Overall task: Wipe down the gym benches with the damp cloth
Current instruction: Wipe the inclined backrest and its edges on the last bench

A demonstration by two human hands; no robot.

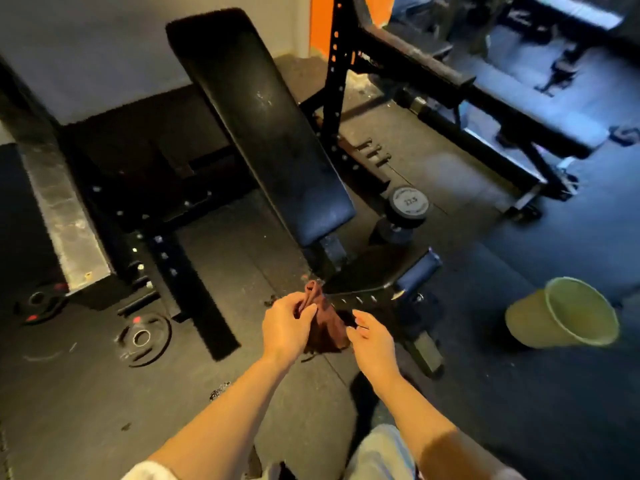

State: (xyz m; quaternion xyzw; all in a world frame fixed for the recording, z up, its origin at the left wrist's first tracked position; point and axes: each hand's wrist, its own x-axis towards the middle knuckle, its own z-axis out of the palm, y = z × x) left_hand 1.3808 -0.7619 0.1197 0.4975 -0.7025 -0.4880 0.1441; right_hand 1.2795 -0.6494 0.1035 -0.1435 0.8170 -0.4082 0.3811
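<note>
The cloth (325, 323) was a dark reddish-brown rag, hanging limp between both hands just in front of the near end of the bench. Looked soft and floppy, light, probably a bit clingy if it's really damp, so I'd guess it bunches up easily and wants spreading flat before wiping. Best hold seemed to be the top edge, which is where the left hand (287, 323) had it, fingers and thumb pinching a fold at the upper corner. The right hand (372, 341) was at the cloth's other side with fingers fairly loose; couldn't tell if it actually had hold of anything.

The bench backrest (263, 126) was a long black vinyl pad, tilted up, smooth-looking with dusty scuffs, and the small seat pad (381, 271) sat below it. Rubber floor (86, 410), a round dumbbell (407, 206) beside the bench, a weight plate (143, 337) to the left, and a yellowish plastic bucket (562, 313) on its side to the right.
</note>
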